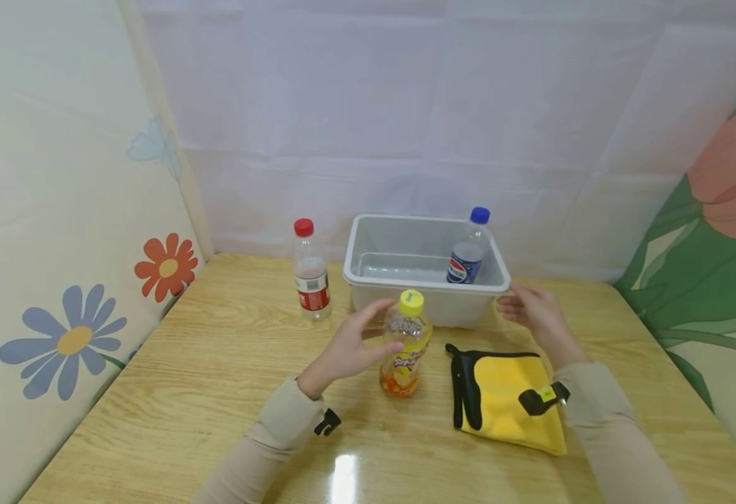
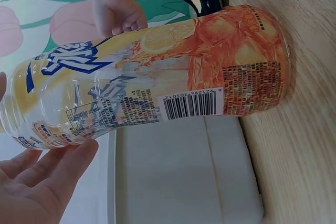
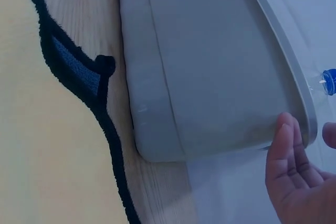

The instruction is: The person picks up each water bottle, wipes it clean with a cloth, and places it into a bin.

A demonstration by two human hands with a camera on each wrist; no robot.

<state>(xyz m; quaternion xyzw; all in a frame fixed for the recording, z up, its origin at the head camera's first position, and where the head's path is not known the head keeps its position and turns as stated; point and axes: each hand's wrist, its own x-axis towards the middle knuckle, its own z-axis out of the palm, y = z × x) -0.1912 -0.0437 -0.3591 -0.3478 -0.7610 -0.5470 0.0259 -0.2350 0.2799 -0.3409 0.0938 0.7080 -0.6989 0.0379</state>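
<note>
An orange-drink bottle (image 1: 406, 346) with a yellow cap stands upright on the wooden table (image 1: 185, 378), just in front of a grey plastic bin (image 1: 368, 269). My left hand (image 1: 358, 343) is spread right beside the bottle's left side, fingers straight and not wrapped round it. In the left wrist view the bottle (image 2: 157, 77) fills the frame and my left hand's fingers (image 2: 58, 169) lie close under it. My right hand (image 1: 528, 308) hovers open by the bin's front right corner, its fingers (image 3: 286, 156) just off the bin's rim (image 3: 273, 51). A blue-capped bottle (image 1: 469, 252) stands inside the bin.
A red-capped clear bottle (image 1: 310, 280) stands left of the bin. A yellow cloth with black trim (image 1: 506, 395) lies on the table under my right forearm, also seen beside the bin as the cloth (image 3: 42, 129). Flowered padded walls enclose the table on the left, back and right.
</note>
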